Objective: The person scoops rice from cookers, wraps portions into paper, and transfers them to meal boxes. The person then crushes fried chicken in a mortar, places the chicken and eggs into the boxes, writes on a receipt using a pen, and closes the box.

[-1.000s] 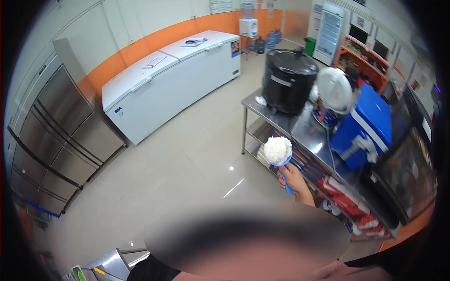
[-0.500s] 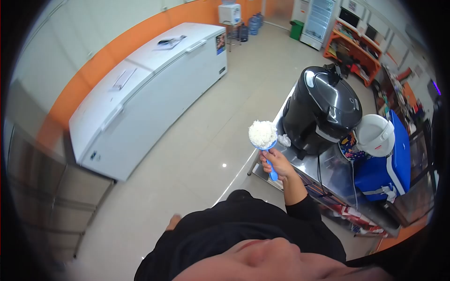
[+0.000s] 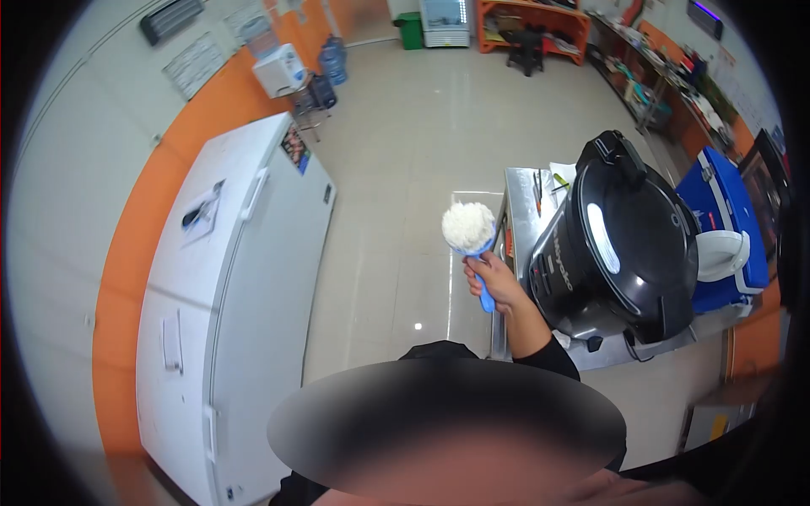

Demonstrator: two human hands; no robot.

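Observation:
In the head view my right hand point(image 3: 496, 281) is closed around the handle of a blue rice scoop point(image 3: 487, 295). A rounded heap of white cooked rice point(image 3: 468, 226) fills the scoop, held up in front of my body. Just right of this hand stands a big black rice cooker point(image 3: 629, 244) with its lid down, on a steel table point(image 3: 521, 181). The hand is apart from the cooker. My left hand does not show.
A long white chest freezer point(image 3: 253, 278) runs along the left wall. Beyond it are a water dispenser point(image 3: 280, 71) and blue water bottles point(image 3: 333, 61). Behind the cooker sit a blue cooler box point(image 3: 738, 219) and a white lid point(image 3: 721, 255). Tiled floor point(image 3: 396, 160) stretches ahead.
My view and body have turned, so the freezer now lies closer on the left and the cooker shows its front. The rice-filled scoop stays in my right hand; my left hand has left view.

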